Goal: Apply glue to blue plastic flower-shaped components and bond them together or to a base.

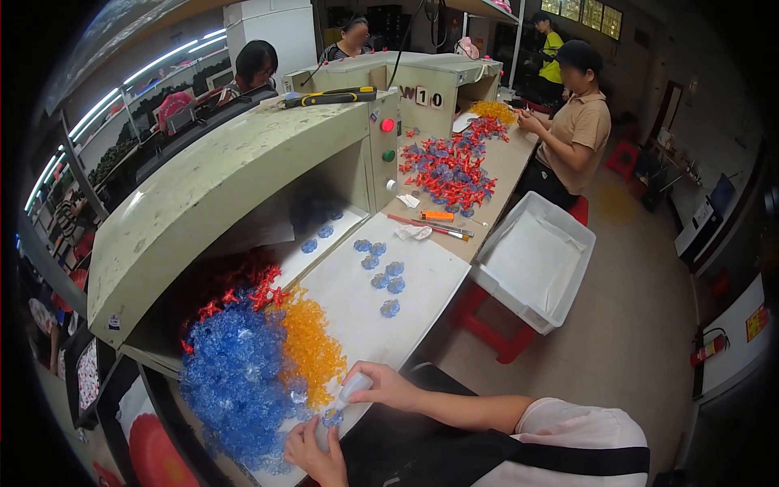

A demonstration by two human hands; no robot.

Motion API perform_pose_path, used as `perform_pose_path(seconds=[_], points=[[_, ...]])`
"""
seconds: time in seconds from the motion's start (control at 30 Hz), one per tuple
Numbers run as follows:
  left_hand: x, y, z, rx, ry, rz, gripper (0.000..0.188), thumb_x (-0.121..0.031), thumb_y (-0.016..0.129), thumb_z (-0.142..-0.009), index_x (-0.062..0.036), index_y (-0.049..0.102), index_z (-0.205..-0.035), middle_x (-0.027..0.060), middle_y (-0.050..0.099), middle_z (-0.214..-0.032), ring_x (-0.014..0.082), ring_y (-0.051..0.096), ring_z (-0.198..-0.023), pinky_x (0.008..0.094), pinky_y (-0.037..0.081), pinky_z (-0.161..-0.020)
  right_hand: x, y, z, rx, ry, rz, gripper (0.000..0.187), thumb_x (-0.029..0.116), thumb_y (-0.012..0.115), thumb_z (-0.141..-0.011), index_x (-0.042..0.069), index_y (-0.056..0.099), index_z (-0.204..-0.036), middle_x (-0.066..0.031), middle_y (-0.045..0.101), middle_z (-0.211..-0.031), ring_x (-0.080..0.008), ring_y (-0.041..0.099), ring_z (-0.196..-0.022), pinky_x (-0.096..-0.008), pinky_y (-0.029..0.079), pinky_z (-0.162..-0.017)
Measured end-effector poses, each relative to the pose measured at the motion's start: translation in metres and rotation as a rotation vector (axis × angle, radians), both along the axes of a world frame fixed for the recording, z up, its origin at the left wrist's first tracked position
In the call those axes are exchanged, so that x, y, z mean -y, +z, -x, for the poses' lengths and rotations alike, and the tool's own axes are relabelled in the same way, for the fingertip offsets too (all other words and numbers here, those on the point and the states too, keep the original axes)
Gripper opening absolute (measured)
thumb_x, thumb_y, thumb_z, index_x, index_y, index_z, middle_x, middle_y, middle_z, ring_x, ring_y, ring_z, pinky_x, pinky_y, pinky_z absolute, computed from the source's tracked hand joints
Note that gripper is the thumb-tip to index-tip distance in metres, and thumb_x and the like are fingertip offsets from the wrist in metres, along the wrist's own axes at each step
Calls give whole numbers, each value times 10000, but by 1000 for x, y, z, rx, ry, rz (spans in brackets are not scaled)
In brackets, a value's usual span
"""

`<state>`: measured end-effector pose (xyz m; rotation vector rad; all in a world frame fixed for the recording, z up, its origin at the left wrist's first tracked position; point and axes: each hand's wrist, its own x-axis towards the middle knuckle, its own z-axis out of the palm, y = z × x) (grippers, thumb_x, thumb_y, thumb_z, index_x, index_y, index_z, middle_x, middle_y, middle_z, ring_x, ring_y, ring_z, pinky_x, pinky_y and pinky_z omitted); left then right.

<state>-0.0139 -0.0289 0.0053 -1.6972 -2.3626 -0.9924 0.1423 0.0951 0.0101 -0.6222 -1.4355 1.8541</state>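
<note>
My right hand [381, 388] grips a small translucent white bottle [355, 388], tilted with its lower end pointing down. Right beneath that end is a blue flower-shaped plastic piece [333, 417]. My left hand [316, 454] steadies this piece with its fingertips; part of the grip is hidden. Beside the hands rises a big heap of clear blue plastic pieces [235, 377]. Orange pieces [312, 345] lie against it, and red star-like pieces [264, 288] lie behind. Several finished-looking blue flower pieces [394, 284] sit spaced out on the white sheet [365, 325].
A pale green hooded machine [227, 170] arches over the heaps, pliers [333, 97] on top. Brushes [438, 227] and an orange lighter [436, 216] lie farther off. A white bin [535, 260] stands at right on a red stool [495, 325]. A co-worker [576, 122] sits beyond red-blue pieces [450, 170].
</note>
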Motion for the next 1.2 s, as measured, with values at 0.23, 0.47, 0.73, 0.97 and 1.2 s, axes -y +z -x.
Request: perform_pose_path(seconds=[0.23, 0.47, 0.73, 0.97, 1.2], points=[[1, 1, 3, 56, -52, 27, 338, -220, 698, -708, -112, 626, -1020, 74, 521, -951, 267, 479, -943, 400, 299, -821, 1, -1, -1, 2, -15, 55, 249, 29, 661, -786, 19, 541, -1004, -47, 567, -995, -111, 537, -949, -262, 432, -846], [8, 3, 5, 63, -31, 28, 341, -179, 707, -698, -97, 631, -1020, 95, 529, -948, 278, 490, -909, 390, 336, -809, -3, 5, 7, -68, 53, 121, 250, 23, 663, -775, 30, 545, -995, -35, 573, -977, -95, 540, -914, -245, 445, -806], [-12, 5, 6, 104, -85, -52, 363, -172, 741, -678, -103, 641, -1020, 59, 543, -948, 229, 494, -854, 343, 354, -753, -10, 10, 0, -26, -108, 49, 234, 6, 661, -764, 22, 551, -969, -36, 591, -918, -87, 561, -846, -219, 453, -753], [-4, -2, 7, 97, -43, -28, 338, -182, 747, -667, -122, 654, -985, 17, 529, -929, 194, 479, -805, 324, 331, -714, 0, 0, 6, -13, -86, 6, 262, -13, 684, -761, 2, 543, -982, -49, 597, -931, -98, 574, -864, -225, 462, -768], [-2, -4, 5, 105, -29, -26, 318, -193, 749, -661, -136, 653, -958, 2, 524, -923, 187, 479, -809, 325, 328, -709, 6, -2, 5, 63, -93, -220, 273, -25, 696, -745, 0, 544, -970, -54, 596, -925, -104, 576, -851, -226, 472, -749]])
